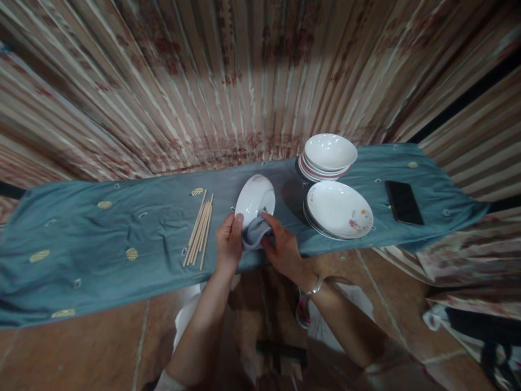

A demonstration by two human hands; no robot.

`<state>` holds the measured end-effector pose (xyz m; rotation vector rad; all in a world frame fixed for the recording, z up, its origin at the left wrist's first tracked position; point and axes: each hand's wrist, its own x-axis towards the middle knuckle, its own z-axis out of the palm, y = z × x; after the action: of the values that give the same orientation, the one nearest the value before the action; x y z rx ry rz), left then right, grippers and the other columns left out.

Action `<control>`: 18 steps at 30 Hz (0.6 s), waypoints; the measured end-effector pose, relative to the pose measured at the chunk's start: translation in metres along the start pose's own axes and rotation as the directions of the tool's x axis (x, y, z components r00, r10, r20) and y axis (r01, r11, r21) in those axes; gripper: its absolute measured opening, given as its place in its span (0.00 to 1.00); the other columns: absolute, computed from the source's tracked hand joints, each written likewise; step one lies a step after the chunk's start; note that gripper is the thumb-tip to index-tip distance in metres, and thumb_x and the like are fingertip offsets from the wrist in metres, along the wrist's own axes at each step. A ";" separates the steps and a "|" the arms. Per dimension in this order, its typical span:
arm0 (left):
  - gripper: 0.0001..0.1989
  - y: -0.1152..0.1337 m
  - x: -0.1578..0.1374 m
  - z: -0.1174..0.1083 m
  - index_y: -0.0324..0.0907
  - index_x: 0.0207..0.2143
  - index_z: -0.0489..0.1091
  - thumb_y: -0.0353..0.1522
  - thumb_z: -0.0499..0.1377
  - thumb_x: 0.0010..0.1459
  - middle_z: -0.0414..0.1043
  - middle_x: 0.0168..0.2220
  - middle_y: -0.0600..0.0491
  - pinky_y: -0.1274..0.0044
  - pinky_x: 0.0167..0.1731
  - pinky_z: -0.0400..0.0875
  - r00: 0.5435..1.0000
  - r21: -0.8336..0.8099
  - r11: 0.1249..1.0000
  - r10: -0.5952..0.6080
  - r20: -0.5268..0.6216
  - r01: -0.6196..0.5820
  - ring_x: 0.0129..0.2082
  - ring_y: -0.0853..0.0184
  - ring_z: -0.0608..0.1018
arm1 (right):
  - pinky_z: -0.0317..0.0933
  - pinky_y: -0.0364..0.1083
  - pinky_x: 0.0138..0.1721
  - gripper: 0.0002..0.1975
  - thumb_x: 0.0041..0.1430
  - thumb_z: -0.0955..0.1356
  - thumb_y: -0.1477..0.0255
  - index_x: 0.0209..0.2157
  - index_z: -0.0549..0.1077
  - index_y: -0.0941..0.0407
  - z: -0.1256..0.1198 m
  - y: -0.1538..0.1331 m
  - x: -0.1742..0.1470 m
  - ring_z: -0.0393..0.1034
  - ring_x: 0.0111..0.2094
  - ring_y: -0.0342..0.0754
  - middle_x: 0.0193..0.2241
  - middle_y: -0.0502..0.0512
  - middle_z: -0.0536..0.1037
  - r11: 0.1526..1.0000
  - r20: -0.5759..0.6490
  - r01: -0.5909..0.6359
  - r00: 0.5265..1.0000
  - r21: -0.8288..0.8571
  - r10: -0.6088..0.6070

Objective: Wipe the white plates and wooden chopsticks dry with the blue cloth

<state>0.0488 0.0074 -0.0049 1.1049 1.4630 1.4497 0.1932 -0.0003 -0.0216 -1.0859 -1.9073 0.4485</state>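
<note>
Here the left hand (230, 243) grips a dish (253, 196) — glossy, white, patterned — the right (285, 251), grey cloth (254, 233).

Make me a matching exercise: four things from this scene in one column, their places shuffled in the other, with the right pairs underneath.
Things
1. Chopsticks
2. Grey cloth
3. Stacked bowls
4. Black flat device

Places
A. Right of the stacked plates
B. Just beyond the stacked plates
C. Left of the held dish
D. In the right hand, against the held dish

Pairs: 1-C, 2-D, 3-B, 4-A
</note>
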 end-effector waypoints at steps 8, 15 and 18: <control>0.20 0.007 -0.002 0.001 0.42 0.24 0.64 0.48 0.55 0.58 0.56 0.21 0.59 0.79 0.23 0.56 1.000 0.037 0.999 0.014 0.018 -0.015 0.23 0.72 0.59 | 0.68 0.54 0.47 0.21 0.62 0.63 0.73 0.57 0.65 0.56 -0.003 0.001 0.007 0.74 0.43 0.54 0.45 0.62 0.79 0.989 0.003 0.050 0.999 -0.137 -0.050; 0.18 0.013 -0.004 0.000 0.42 0.23 0.62 0.44 0.54 0.59 0.54 0.20 0.59 0.79 0.25 0.57 0.993 0.120 0.989 0.080 0.088 -0.091 0.23 0.71 0.59 | 0.66 0.54 0.44 0.21 0.65 0.62 0.71 0.59 0.63 0.57 -0.015 -0.003 0.017 0.70 0.40 0.55 0.39 0.60 0.77 0.960 -0.061 0.142 0.985 -0.243 -0.161; 0.18 0.014 -0.005 0.000 0.43 0.23 0.63 0.44 0.54 0.60 0.54 0.20 0.59 0.79 0.25 0.56 0.992 0.128 0.988 0.074 0.100 -0.087 0.22 0.71 0.58 | 0.64 0.56 0.47 0.22 0.65 0.62 0.72 0.60 0.64 0.56 -0.017 -0.004 0.019 0.68 0.43 0.56 0.41 0.61 0.75 0.957 -0.061 0.136 0.986 -0.255 -0.156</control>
<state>0.0511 0.0026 0.0089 1.3105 1.4795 1.3510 0.2002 0.0109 0.0001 -1.0953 -1.9924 0.0800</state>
